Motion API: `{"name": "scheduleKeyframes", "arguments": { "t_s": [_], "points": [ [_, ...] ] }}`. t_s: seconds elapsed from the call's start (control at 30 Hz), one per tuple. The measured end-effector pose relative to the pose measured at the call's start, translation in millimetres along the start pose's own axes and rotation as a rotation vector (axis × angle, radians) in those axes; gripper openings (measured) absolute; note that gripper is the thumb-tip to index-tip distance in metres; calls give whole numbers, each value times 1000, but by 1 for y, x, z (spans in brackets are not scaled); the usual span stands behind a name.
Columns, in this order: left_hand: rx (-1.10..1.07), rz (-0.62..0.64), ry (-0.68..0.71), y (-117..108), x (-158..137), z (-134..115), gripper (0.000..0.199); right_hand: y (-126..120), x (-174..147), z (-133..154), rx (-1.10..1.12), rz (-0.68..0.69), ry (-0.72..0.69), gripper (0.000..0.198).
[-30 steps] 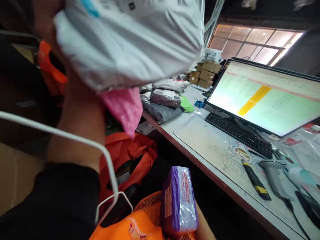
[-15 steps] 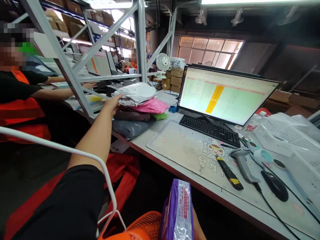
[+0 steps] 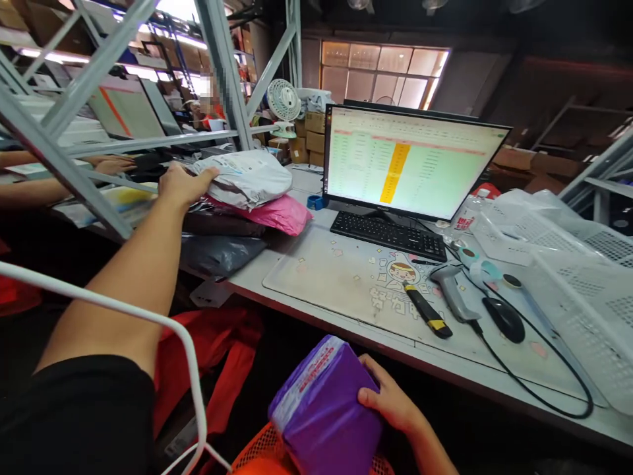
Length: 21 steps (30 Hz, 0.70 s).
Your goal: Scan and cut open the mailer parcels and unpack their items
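My left hand reaches to the bench and grips the left edge of a white plastic mailer bag; some of its fingers are hidden. That bag tops a stack, over a pink mailer bag, a dark brown one and a dark grey one. In front of the bench, low in the view, my right hand holds a purple-wrapped package by its right side. Clear tape with red print runs along the package's upper left face. Below the package shows an orange mesh basket.
A monitor and keyboard stand on the bench. A utility knife, scanner and mouse lie at right, beside white plastic baskets. A metal rack post and a co-worker's hands are at left.
The view has swung right. The purple package has tilted and turned, showing its broad side and my right hand's fingers. My left hand stays on the white mailer bag, its thumb now over the top.
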<state>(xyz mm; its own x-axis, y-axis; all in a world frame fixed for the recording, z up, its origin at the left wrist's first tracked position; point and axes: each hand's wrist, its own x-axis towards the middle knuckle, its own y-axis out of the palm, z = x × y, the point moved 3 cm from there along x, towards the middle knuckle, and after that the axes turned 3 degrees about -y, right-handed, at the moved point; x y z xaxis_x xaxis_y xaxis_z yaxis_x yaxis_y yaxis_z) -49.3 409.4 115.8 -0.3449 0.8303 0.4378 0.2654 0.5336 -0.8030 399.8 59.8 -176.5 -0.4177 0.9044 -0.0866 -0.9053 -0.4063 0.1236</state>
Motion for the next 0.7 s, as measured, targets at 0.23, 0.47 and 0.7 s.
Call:
{"name": "scheduleKeyframes", "arguments": {
  "t_s": [0.23,0.47,0.7],
  "points": [
    [43,-50,427,11,-30,-56,46,-48,-30,81,-2,-522,-72,83],
    [221,44,764,41,-74,-117,39,-106,21,132,-461,-694,-37,76],
    [-202,340,960,100,-222,-160,57,-119,79,121,-767,-622,101,66]
  ]
}}
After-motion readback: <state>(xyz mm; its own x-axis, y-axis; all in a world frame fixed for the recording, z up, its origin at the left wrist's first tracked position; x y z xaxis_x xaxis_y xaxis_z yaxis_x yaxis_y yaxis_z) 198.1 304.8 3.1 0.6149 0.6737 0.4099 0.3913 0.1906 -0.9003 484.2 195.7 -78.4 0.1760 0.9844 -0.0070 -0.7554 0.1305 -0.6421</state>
